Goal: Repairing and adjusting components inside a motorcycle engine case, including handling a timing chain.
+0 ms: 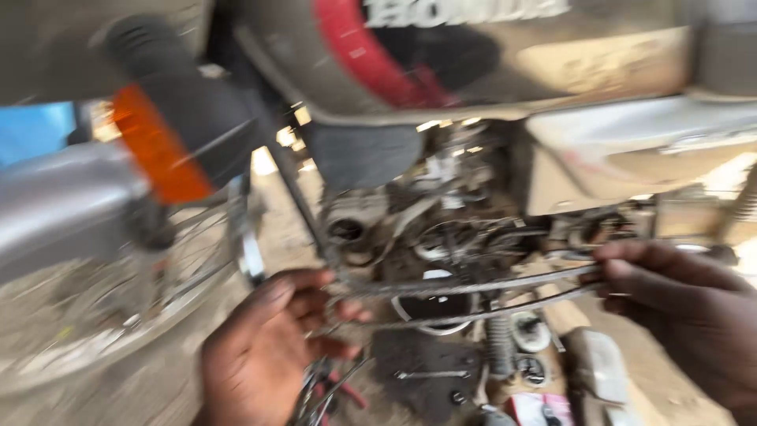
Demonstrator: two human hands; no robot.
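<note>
While my left hand [264, 347] and right hand [678, 304] each grip an end of the grey cables [473, 296], these stretch below the motorcycle engine [441, 213]; a red-and-white packet [540, 410] lies lower on the ground.

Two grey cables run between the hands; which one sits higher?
The upper cable, running from the left hand to the right hand's fingertips; the lower cable runs just beneath it.
</note>
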